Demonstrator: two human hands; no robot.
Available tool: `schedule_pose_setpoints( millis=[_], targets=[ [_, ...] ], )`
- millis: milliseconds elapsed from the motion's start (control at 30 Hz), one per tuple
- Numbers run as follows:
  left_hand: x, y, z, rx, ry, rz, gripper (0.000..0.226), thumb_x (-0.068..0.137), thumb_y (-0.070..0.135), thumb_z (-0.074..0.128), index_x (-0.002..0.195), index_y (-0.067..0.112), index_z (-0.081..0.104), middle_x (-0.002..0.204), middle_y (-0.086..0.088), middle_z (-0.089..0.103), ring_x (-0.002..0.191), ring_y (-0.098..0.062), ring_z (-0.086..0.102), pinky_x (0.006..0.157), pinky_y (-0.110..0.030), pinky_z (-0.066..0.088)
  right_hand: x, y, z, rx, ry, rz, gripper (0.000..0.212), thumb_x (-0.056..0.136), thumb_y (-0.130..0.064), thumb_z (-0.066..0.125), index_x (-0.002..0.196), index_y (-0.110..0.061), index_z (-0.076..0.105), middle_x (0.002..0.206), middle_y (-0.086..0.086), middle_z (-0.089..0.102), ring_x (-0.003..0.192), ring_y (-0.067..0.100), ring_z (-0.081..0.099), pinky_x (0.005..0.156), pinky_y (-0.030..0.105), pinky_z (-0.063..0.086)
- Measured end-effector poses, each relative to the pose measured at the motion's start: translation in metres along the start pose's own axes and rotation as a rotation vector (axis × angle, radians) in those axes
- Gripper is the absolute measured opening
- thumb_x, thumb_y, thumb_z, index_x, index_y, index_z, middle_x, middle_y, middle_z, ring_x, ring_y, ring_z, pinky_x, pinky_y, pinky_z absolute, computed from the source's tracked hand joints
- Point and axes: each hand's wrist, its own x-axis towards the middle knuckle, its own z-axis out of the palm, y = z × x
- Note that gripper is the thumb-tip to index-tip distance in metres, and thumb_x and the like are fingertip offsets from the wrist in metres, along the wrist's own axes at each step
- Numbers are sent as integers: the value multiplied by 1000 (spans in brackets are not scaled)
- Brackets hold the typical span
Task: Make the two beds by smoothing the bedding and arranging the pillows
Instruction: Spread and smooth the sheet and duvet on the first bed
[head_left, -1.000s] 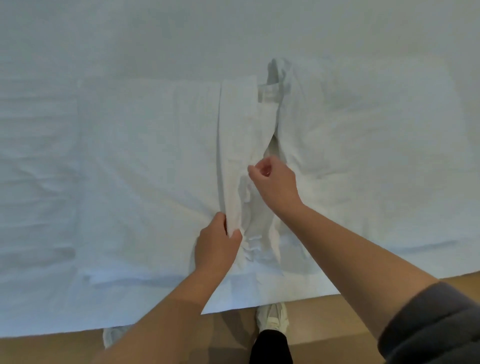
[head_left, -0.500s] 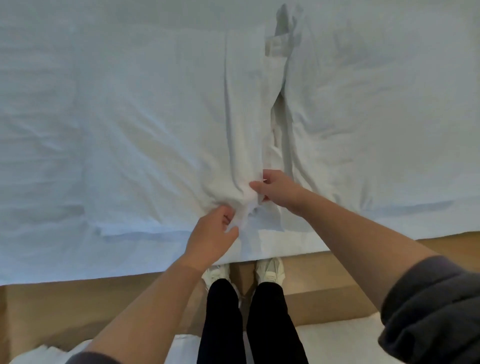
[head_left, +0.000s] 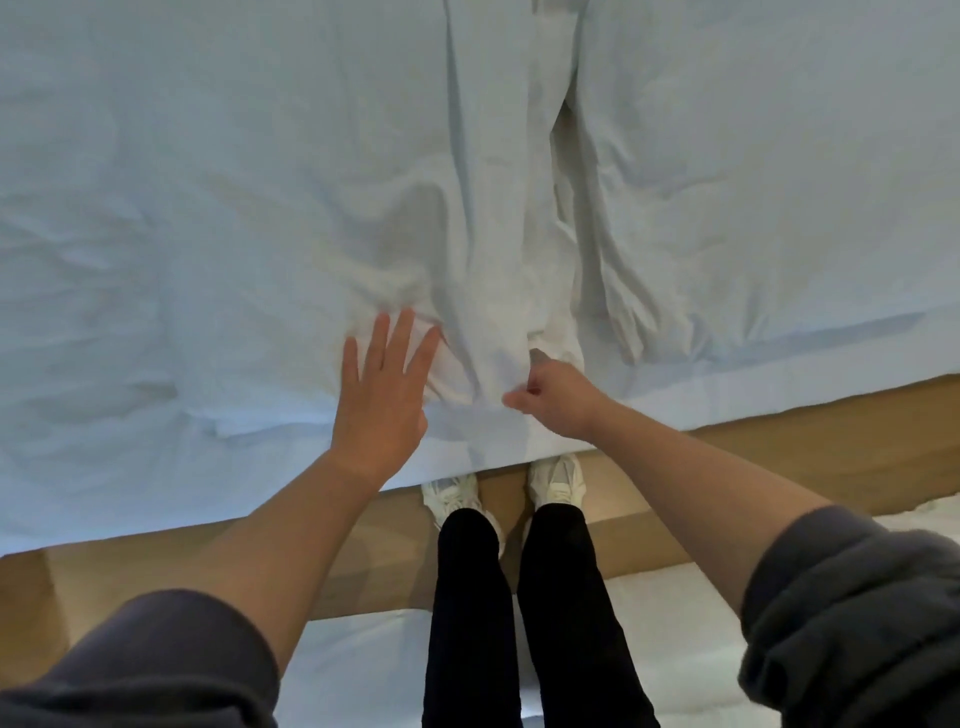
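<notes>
White bedding (head_left: 234, 218) covers the bed in front of me and fills the upper part of the view. Two flat pillows lie side by side under my hands, a left pillow (head_left: 270, 156) and a right pillow (head_left: 753, 166), with a folded fabric flap (head_left: 498, 208) running down between them. My left hand (head_left: 382, 395) lies flat with spread fingers on the left pillow's near corner. My right hand (head_left: 553, 397) pinches the lower end of the flap near the bed's edge.
The bed's edge runs across the middle of the view above a wooden floor (head_left: 779, 457). My legs in black trousers (head_left: 514, 613) and white shoes stand at the edge. White bedding of a second bed (head_left: 675, 649) shows at the bottom behind me.
My left hand let go of the flap and opened flat onto the left pillow. My right hand slid down the flap toward the bed's edge. The view tilted down.
</notes>
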Motion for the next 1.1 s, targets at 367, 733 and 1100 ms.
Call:
schedule_pose_setpoints(
  millis=[367, 733, 1100],
  targets=[
    [8, -21, -4, 69, -166, 6, 96, 89, 41, 59, 154, 21, -10, 159, -13, -23, 147, -35, -17, 116, -58, 7, -22, 37, -28, -21, 74, 162, 29, 94, -28, 63, 73, -14, 48, 90, -4, 48, 85, 20, 49, 76, 28, 34],
    [76, -14, -63, -45, -36, 64, 73, 97, 45, 37, 156, 17, 4, 162, -6, -13, 150, -26, -9, 118, -54, 5, 40, -61, -116, 592, 199, 27, 24, 92, -34, 64, 94, -10, 61, 75, 3, 57, 68, 15, 53, 68, 31, 44],
    [236, -54, -140, -72, 212, -142, 64, 101, 38, 30, 155, 17, 4, 163, -6, -9, 150, -23, -9, 119, -53, 2, 175, -153, -255, 674, 464, -60, 23, 90, -30, 62, 76, -12, 58, 75, 8, 60, 66, 22, 59, 58, 29, 45]
  ],
)
